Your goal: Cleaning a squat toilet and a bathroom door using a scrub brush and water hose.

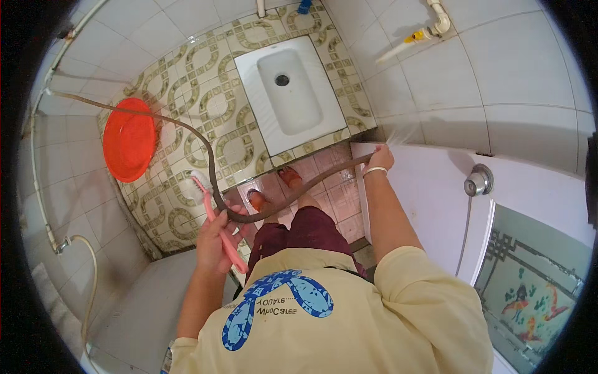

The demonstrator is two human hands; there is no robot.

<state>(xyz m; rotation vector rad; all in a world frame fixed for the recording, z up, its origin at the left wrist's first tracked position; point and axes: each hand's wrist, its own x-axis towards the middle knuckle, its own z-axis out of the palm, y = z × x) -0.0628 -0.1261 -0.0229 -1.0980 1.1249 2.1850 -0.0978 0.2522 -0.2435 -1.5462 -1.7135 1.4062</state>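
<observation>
My left hand (pixel 219 238) holds a pink-handled scrub brush (pixel 211 212), its white bristle head pointing up and away from me. A brown rubber hose (pixel 187 126) runs from the pipe at the far left, bends beside the left fingers and crosses in front of my legs. My right hand (pixel 380 159) grips the hose near its end, and water (pixel 402 135) sprays from there toward the tiled wall on the right. Ahead on the raised tiled floor is a white squat toilet (pixel 299 117) with a dark drain hole.
An orange plastic basin (pixel 131 159) leans near the left wall. A white door (pixel 420 187) with a round metal knob (pixel 479 181) stands at my right. A pipe with a yellow valve (pixel 416 37) juts from the right wall. Before my feet, the patterned floor (pixel 205 98) forms a raised step.
</observation>
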